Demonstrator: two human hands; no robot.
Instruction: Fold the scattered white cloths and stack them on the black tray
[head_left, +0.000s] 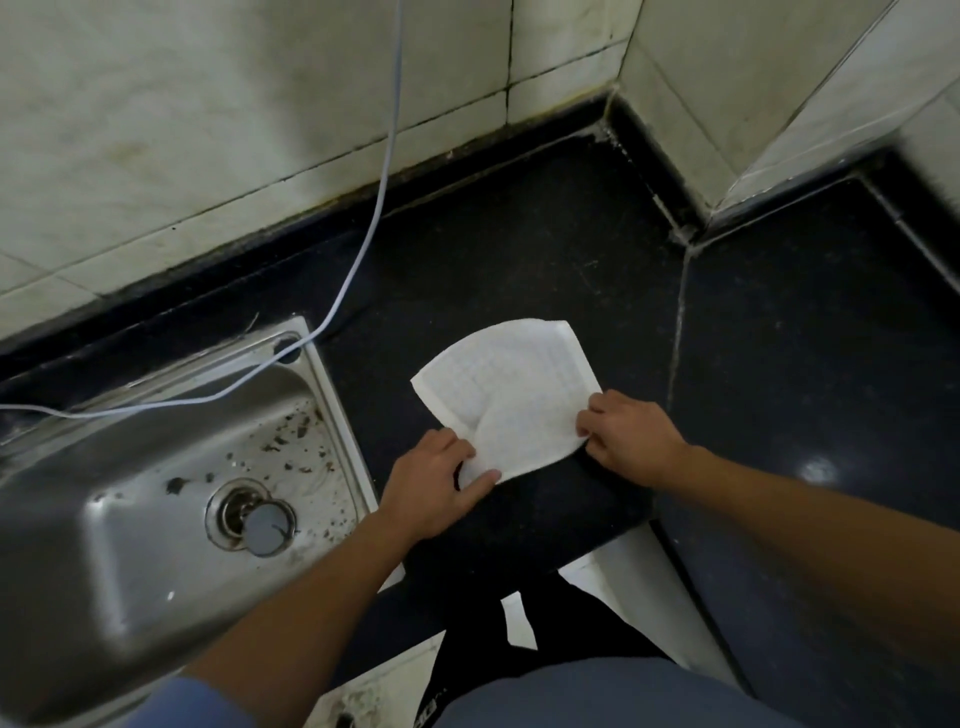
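Note:
One white cloth (511, 387) lies on the black countertop (519, 249), spread flat with a faint grid pattern. My left hand (436, 483) grips its near left corner, thumb on top and fingers curled under the edge. At the near right corner, my right hand (628, 434) pinches the cloth with curled fingers. No black tray is in view, and no other cloths show.
A steel sink (171, 467) with a drain plug and dirt specks sits to the left. A white cable (374, 218) hangs down the tiled wall (208, 130) and crosses the sink rim. A tiled pillar (753, 78) juts out at the back right.

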